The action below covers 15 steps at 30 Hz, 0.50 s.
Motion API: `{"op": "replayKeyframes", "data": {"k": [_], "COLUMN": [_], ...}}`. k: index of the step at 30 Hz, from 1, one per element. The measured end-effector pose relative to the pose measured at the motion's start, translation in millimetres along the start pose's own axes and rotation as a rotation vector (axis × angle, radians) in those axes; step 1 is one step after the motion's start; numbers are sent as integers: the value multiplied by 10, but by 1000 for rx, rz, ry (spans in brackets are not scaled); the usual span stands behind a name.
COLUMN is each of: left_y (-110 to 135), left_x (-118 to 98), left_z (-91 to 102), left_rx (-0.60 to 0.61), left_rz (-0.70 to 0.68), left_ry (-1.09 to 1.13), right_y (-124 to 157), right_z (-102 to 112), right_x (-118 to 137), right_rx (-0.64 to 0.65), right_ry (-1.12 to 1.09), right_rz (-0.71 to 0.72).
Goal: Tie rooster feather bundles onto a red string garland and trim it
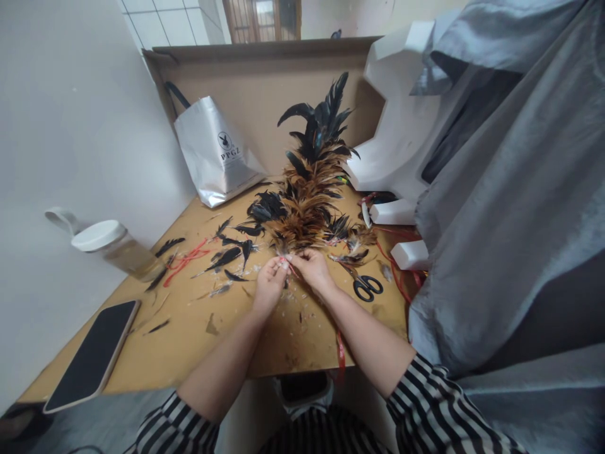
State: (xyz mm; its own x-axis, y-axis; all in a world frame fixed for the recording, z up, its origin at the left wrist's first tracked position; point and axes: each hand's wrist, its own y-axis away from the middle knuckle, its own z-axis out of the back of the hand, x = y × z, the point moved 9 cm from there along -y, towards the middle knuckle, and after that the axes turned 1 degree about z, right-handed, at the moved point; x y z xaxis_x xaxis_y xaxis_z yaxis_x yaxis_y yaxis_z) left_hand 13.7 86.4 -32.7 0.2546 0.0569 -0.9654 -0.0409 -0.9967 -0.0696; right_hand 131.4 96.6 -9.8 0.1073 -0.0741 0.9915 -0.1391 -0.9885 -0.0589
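Closely, your left hand (268, 284) and right hand (314, 270) pinch a thin red strip (293, 271) at the foot of a bushy feather bundle (307, 195), fluffy brown below, glossy black above, reaching toward the back edge of the bench (161, 353). Round-looped scissors (368, 288) lie nearer its right edge.

Tan tbl (174, 340) sits nr pale wall (70, 126) on L, w/ white tiles (170, 24) & brn-framed panes (265, 17) bhd.

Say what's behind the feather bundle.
Behind the feather bundle, a brown cardboard wall shows around the dark upper feathers. Whatever the lower part covers on the table can't be seen.
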Motion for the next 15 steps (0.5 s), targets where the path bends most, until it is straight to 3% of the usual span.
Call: {"op": "replayKeyframes", "data": {"k": [9, 15], "left_y": [0, -8], "left_x": [-18, -86], "left_z": [17, 67], "left_rx": [-16, -79], "left_rz": [-25, -46], "left_ry": [66, 154], "right_y": [25, 55], "right_z": [48, -146], "right_x": [114, -83], "right_rx": [-55, 183], "right_ry": [174, 7], "right_rz": [79, -98]}}
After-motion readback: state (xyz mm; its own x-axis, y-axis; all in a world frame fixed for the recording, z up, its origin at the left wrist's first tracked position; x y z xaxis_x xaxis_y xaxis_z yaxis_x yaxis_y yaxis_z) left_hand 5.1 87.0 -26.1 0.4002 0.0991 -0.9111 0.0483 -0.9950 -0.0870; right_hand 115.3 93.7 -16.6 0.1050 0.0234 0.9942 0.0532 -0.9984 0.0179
